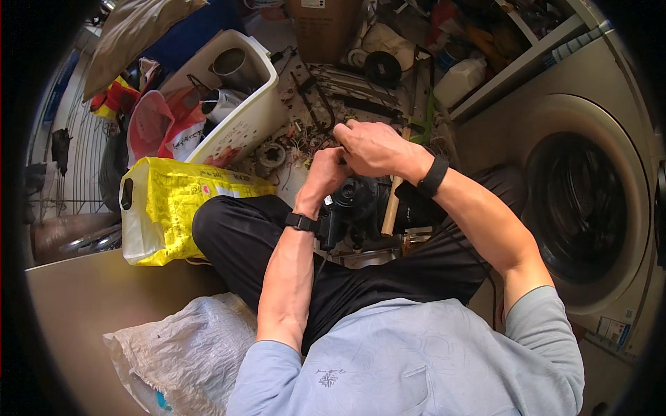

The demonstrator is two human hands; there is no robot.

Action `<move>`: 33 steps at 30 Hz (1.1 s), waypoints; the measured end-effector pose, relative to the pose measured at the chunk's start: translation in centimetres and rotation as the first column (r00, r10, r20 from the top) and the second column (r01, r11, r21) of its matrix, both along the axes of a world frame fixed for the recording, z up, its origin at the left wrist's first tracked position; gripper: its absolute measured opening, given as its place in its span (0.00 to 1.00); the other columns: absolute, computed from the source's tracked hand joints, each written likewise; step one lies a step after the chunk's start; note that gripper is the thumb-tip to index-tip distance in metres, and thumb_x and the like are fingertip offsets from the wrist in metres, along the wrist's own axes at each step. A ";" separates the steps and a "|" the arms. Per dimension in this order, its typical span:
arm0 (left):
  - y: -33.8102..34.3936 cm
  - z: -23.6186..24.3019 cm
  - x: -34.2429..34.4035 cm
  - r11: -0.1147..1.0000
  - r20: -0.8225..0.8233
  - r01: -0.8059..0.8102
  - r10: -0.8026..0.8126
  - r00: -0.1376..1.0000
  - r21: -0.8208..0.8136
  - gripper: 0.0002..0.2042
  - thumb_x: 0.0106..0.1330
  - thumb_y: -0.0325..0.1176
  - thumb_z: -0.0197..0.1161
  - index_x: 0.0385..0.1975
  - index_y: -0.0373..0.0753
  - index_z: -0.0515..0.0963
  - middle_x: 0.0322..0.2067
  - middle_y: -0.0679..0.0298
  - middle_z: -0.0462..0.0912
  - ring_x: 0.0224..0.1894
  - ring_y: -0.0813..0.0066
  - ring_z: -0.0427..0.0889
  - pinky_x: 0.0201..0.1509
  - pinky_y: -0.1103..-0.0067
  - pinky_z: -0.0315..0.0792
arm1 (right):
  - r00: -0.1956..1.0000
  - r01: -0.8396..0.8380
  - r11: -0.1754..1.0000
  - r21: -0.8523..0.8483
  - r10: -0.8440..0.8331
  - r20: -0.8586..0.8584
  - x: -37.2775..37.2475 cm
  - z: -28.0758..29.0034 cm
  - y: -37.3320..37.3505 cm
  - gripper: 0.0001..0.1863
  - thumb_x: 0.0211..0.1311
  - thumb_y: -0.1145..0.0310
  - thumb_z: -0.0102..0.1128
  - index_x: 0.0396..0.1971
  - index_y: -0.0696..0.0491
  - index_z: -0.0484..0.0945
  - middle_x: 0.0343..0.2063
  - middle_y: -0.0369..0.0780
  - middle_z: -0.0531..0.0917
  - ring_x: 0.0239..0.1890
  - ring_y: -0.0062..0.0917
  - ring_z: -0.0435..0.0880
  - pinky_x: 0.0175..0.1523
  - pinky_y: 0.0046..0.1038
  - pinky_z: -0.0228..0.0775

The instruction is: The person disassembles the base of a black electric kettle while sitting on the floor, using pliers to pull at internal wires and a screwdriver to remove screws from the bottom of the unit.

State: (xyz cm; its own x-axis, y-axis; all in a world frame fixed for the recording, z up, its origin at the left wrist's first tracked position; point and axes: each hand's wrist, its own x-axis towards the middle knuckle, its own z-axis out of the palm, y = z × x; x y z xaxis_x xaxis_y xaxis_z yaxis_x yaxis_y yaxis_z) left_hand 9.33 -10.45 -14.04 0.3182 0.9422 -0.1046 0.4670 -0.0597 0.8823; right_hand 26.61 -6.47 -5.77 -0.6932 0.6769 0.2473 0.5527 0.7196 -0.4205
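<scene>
Head view: the left hand (pixel 323 175) and right hand (pixel 378 149) meet over the gap between the knees, the right a little farther from the body than the left. Fingers of both are curled and drawn together at the tips, as in a pinch; whether anything is caught between them I cannot tell, since knuckles hide the spot. Just below the grip, on the body's side, is a black device (pixel 351 195) with a round top, nearest to the left hand. Right of it, below the right hand, a wooden handle (pixel 390 211) slants down toward the lap. Left of the grip lies a round part (pixel 271 154) among small scraps. Beyond the hands are thin bars (pixel 355 84), a black disc (pixel 382 69) and, farthest off, a brown box (pixel 322 31). To the right and beyond, a white jug (pixel 460 82) stands by a shelf; well to the right is a washer (pixel 576 208). Far left of the grip, a white tub (pixel 243 128) holds a metal pot (pixel 236 68), with a yellow bag (pixel 173 215) nearer the left knee. Behind that, toward the body, lies a pale sack (pixel 184 350).
</scene>
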 end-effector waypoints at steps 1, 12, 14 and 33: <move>-0.3 -0.2 -0.4 0.993 -0.094 0.018 -0.007 0.996 0.113 0.09 0.60 0.27 0.73 0.40 0.34 0.88 0.37 0.48 0.90 0.39 0.60 0.90 0.45 0.70 0.79 | 0.976 0.066 0.989 -0.135 -0.036 0.213 -0.8 1.8 -0.2 0.13 0.69 0.62 0.59 0.36 0.58 0.75 0.31 0.50 0.84 0.36 0.52 0.85 0.43 0.49 0.77; -0.2 0.9 0.0 0.999 -0.026 -0.032 0.032 0.999 0.019 0.13 0.60 0.29 0.74 0.43 0.35 0.86 0.38 0.47 0.89 0.42 0.54 0.90 0.47 0.67 0.80 | 1.000 -0.011 1.000 0.021 0.011 -0.005 0.3 0.8 -0.7 0.12 0.65 0.62 0.60 0.34 0.58 0.78 0.27 0.51 0.86 0.32 0.52 0.88 0.38 0.51 0.79; -0.4 0.6 -0.3 0.992 -0.035 -0.029 0.034 0.999 0.126 0.13 0.59 0.29 0.75 0.43 0.34 0.85 0.37 0.47 0.89 0.42 0.55 0.90 0.47 0.67 0.80 | 0.939 0.196 0.964 -0.181 -0.131 0.320 -0.9 2.3 -1.1 0.11 0.64 0.64 0.58 0.35 0.58 0.79 0.33 0.52 0.85 0.38 0.51 0.88 0.41 0.50 0.80; 0.5 -0.8 0.6 0.994 0.061 -0.028 0.035 0.998 -0.106 0.15 0.60 0.25 0.72 0.48 0.34 0.85 0.42 0.50 0.90 0.43 0.63 0.90 0.49 0.70 0.79 | 0.993 0.097 0.995 0.025 -0.099 0.070 0.6 -0.2 -0.5 0.12 0.67 0.64 0.61 0.38 0.58 0.75 0.31 0.49 0.84 0.34 0.51 0.87 0.39 0.48 0.80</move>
